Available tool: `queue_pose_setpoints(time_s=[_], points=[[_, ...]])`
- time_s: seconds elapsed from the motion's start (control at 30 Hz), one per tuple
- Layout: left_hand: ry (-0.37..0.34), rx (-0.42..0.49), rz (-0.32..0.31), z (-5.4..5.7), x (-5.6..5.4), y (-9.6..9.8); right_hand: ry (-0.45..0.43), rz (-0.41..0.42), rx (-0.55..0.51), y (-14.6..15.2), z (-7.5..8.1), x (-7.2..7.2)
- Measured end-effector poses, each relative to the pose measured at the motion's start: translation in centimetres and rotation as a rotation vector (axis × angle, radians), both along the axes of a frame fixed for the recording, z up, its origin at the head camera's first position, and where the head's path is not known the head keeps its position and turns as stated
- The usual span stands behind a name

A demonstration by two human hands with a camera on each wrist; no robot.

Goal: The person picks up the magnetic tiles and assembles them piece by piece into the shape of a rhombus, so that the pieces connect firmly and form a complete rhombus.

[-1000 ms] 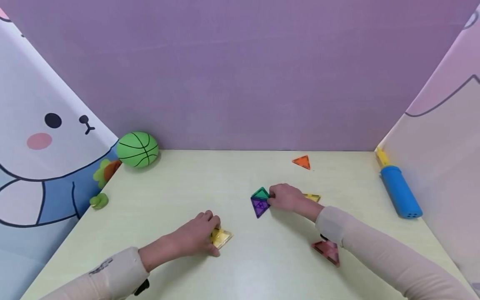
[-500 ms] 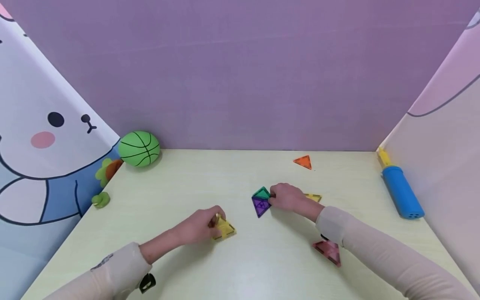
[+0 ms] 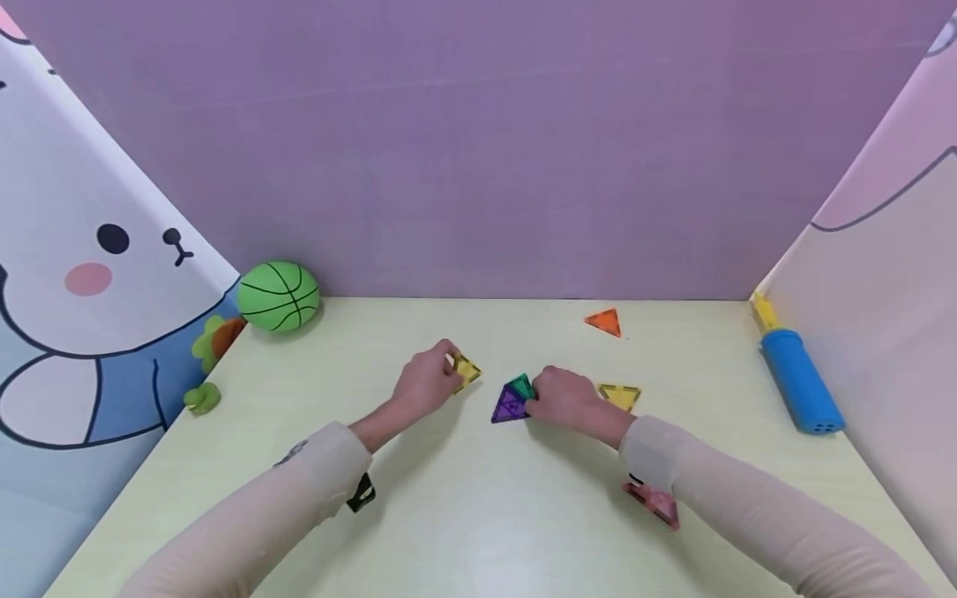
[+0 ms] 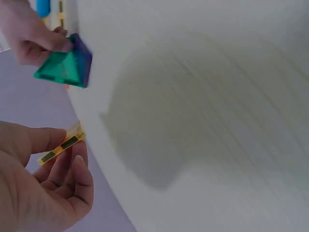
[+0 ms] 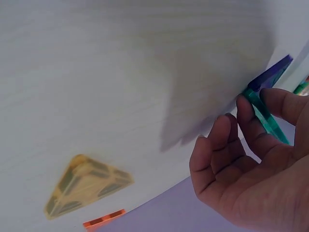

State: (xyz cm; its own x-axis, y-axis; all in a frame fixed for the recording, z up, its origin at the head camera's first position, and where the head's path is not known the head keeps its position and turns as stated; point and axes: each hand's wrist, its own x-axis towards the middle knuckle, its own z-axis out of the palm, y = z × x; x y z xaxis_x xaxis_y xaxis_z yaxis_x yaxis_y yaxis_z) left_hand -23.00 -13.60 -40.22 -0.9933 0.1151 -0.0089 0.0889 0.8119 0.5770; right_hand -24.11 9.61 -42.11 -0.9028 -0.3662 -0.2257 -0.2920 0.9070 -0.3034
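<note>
My left hand (image 3: 424,384) pinches a yellow triangular magnetic tile (image 3: 467,370) between thumb and fingers; in the left wrist view this tile (image 4: 62,149) is seen nearly edge-on. To its right, my right hand (image 3: 564,399) pinches a green triangular magnetic tile (image 3: 522,385). A purple triangular tile (image 3: 510,405) is joined to the green one along an edge, the two at an angle to each other. A small gap separates the held yellow tile from this pair. In the right wrist view, thumb and index finger grip the green tile (image 5: 271,126) near the joint.
Another yellow triangular tile (image 3: 619,396) lies right of my right hand. An orange tile (image 3: 606,322) lies farther back, and a pinkish-red tile (image 3: 655,504) sits partly under my right forearm. A green ball (image 3: 278,296), green toy (image 3: 202,399) and blue pump (image 3: 803,382) line the table's sides.
My left hand has lifted the yellow tile and carried it forward and right, towards the pair. My right hand has shifted slightly left, tilting the green and purple tiles.
</note>
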Motion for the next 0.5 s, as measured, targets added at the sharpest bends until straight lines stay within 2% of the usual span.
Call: queue_pose_setpoints(time_s=[0.13, 0.23, 0.5], points=[[-0.019, -0.031, -0.003, -1.0, -0.6, 1.0, -0.002, -0.023, 0.029, -0.5, 0.0, 0.1], [-0.022, -0.051, -0.028, -1.5, -0.8, 1.7, 0.000, -0.030, 0.031, -0.7, -0.1, 0.1], [-0.004, -0.066, -0.044, -2.2, -1.1, 2.7, 0.003, -0.026, 0.026, -0.7, -0.2, 0.1]])
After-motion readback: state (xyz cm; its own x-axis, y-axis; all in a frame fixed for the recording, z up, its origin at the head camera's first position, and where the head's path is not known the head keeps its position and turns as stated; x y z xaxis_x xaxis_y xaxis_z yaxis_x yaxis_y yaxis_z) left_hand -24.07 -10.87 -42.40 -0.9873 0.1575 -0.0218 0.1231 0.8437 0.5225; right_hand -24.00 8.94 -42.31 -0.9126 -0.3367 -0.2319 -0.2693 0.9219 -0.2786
